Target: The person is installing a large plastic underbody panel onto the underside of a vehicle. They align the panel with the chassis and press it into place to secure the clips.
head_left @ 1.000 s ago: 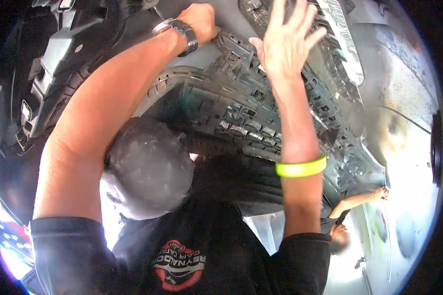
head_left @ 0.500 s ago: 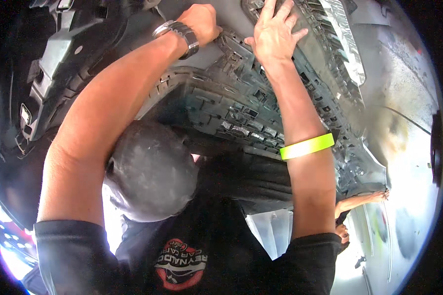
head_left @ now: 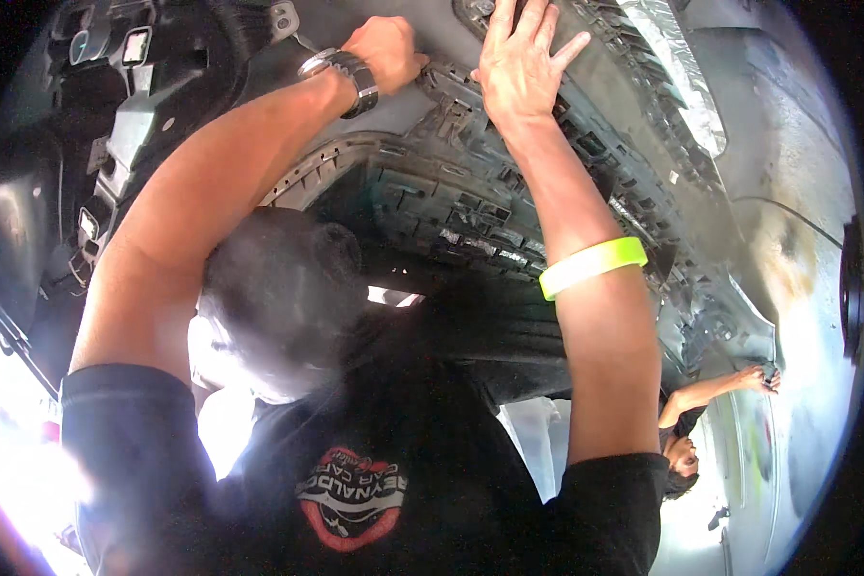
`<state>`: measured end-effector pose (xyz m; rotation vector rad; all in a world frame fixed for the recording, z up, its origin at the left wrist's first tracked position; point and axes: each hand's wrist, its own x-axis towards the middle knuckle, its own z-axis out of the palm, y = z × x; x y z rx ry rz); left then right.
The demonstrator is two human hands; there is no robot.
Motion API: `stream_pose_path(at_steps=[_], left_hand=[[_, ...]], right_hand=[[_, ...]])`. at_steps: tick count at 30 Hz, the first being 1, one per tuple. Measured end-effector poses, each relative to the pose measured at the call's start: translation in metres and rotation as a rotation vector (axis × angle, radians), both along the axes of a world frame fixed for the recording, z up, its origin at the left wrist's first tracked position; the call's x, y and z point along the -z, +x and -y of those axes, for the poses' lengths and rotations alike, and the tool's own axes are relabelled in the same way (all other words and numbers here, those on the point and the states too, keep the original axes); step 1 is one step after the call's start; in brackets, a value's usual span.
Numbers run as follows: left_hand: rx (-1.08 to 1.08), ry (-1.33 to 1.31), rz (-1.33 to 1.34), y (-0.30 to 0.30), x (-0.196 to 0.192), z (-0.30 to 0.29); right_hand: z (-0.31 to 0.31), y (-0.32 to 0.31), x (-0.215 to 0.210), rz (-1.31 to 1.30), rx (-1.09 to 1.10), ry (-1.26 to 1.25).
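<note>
Before me is a large dark moulded plastic panel (head_left: 432, 206) with slots, ribs and clips, like the inside of a car bumper. My left hand (head_left: 384, 53), below a metal wristwatch (head_left: 346, 77), is closed against the panel's upper grey part. Its fingertips are turned away, so whatever they hold is hidden. To the right, my right hand (head_left: 523, 67) lies open, fingers spread, palm down on a ribbed part of the panel. A bright yellow-green band (head_left: 595, 267) circles my right forearm.
A black moulded part (head_left: 130, 134) with square openings fills the upper left. At lower centre-left is a rounded grey shape (head_left: 283, 288); I cannot tell what. On the right, another person's hand (head_left: 760, 378) holds a small dark thing by a pale, stained surface (head_left: 787, 250).
The view has shifted slightly. My right hand has slid a little left on the panel; my left hand stays closed at nearly the same spot. More of the co-worker shows.
</note>
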<state>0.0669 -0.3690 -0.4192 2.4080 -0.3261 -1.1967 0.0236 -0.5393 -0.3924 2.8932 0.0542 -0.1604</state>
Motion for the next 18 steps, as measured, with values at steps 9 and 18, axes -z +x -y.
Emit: stream_pose_path(at_steps=[9,18], left_hand=[[-0.056,0.029,0.101,0.005,0.019,0.006],[-0.090,-0.063,-0.028,-0.001,0.014,-0.001]], right_hand=[[0.006,0.015,0.000,0.035,-0.027,-0.007],[0.006,0.003,-0.016,-0.157,-0.013,0.129]])
